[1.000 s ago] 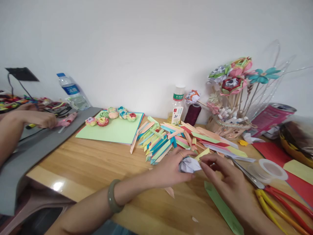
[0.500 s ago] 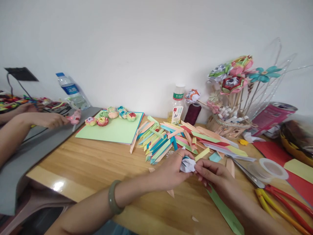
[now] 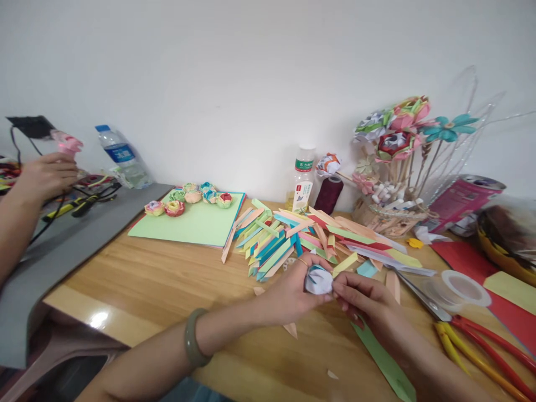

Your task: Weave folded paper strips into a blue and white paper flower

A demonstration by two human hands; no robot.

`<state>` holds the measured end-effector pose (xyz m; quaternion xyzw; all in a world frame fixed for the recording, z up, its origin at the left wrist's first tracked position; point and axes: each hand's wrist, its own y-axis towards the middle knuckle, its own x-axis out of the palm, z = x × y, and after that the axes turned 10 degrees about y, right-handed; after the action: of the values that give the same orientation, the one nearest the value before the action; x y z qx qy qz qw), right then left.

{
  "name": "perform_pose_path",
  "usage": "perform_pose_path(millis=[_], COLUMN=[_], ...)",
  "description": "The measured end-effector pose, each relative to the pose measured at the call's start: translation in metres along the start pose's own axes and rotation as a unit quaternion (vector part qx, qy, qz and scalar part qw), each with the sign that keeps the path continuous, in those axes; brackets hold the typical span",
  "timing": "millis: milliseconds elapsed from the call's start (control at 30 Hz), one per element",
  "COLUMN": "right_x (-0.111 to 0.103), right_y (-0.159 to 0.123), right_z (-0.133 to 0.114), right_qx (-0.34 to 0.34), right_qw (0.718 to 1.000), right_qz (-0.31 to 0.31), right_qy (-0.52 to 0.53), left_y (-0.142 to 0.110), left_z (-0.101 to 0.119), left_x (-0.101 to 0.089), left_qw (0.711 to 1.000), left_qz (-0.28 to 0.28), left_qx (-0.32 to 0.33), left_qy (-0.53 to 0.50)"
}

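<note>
Evidently, strips (image 3: pixel 272 254) litter the table (image 3: pixel 167 285) beside a wall (image 3: pixel 209 84).

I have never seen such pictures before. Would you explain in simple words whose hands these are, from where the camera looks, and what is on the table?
This is no machine but a person working bare-handed. All pictures come from one camera worn on that person's head. The left hand holds folded white paper; the right hand pinches its edge. The wooden table bears paper strips, scissors and a green sheet with small paper flowers. At far left, another person's hand holds something pink.
</note>
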<state>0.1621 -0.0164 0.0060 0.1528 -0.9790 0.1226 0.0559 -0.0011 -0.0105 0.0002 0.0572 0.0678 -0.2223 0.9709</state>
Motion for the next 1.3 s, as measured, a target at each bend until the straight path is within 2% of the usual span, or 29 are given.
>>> perform_pose_path(millis=[67, 133, 200, 267, 367, 467, 667, 767, 900, 1067, 1167, 1300], right_x=[-0.002, -0.006, -0.009, -0.011, -0.009, -0.004, -0.007, -0.01, -0.008, -0.003, -0.002, -0.001], right_y=[0.001, 0.004, 0.006, 0.007, 0.007, 0.005, 0.005, 0.007, 0.005, 0.002, 0.001, 0.001], right_z=[0.0, -0.001, -0.002, -0.003, -0.006, -0.012, -0.013, -0.008, -0.004, -0.004, -0.005, -0.006], right_qx=[-0.004, -0.033, -0.071, -0.088, -0.063, -0.061, -0.106, -0.124, -0.152, -0.102, -0.089, -0.162], right_qw=[0.999, 0.995, 0.989, 0.984, 0.991, 0.994, 0.982, 0.975, 0.967, 0.983, 0.986, 0.969], right_qz=[0.042, 0.085, 0.123, 0.152, 0.114, 0.069, 0.098, 0.105, 0.077, 0.056, 0.062, 0.054], right_qy=[0.013, 0.029, 0.031, 0.018, -0.009, -0.06, -0.118, -0.153, -0.192, -0.143, -0.129, -0.177], left_y=[0.001, 0.001, 0.002, 0.003, 0.006, 0.008, 0.009, 0.01, 0.011, 0.011, 0.01, 0.01], left_z=[0.004, 0.006, 0.007, 0.007, 0.004, 0.001, -0.002, 0.001, 0.001, -0.005, -0.005, -0.003], left_x=[-0.005, -0.01, -0.012, -0.011, -0.008, -0.005, -0.009, -0.013, -0.012, -0.009, -0.008, -0.007], left_qw=[0.999, 0.999, 1.0, 0.998, 0.985, 0.974, 0.977, 0.972, 0.982, 0.987, 0.988, 0.988], left_qz=[0.022, 0.02, -0.005, -0.045, -0.081, -0.078, -0.064, -0.06, -0.021, -0.084, -0.078, -0.044], left_qx=[0.015, 0.03, 0.029, 0.006, -0.042, -0.087, -0.092, -0.117, -0.122, -0.099, -0.105, -0.108], left_qy=[-0.02, -0.015, -0.002, -0.036, -0.148, -0.196, -0.179, -0.196, -0.143, -0.093, -0.085, -0.096])
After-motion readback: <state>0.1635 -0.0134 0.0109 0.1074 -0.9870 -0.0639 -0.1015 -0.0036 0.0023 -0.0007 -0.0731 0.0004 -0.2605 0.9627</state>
